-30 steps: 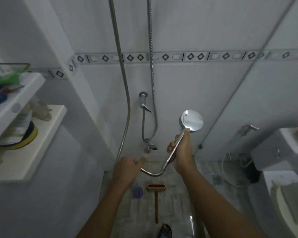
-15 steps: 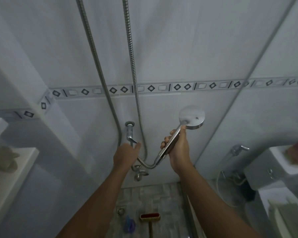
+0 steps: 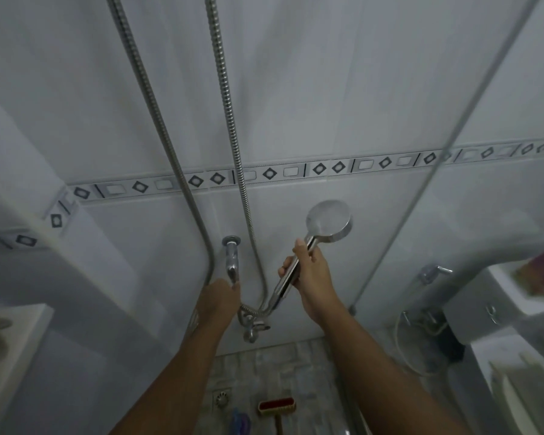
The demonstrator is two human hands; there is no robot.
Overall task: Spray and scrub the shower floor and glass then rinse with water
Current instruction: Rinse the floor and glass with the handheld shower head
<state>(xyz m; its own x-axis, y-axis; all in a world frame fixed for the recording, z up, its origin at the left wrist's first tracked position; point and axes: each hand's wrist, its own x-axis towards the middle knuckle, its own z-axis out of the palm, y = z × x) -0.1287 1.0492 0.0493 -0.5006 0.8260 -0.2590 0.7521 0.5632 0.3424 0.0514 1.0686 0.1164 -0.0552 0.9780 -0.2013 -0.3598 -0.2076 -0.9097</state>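
My right hand grips the handle of a chrome shower head, whose round face is raised toward the tiled wall. Its metal hose loops down and runs up the wall. My left hand reaches the lever of the chrome wall tap, fingertips touching its lower end. On the grey floor below lie a red scrub brush with a wooden handle and a blue-purple item. The glass panel's edge runs diagonally at the right.
A floor drain sits beside the brush. A second tap and valve hangs below the lever. A toilet cistern and a bidet hose stand at the right. White shelves jut out at the left.
The view has tilted upward. My left hand rose from near the hose to the tap lever. My right hand lifted the shower head higher.
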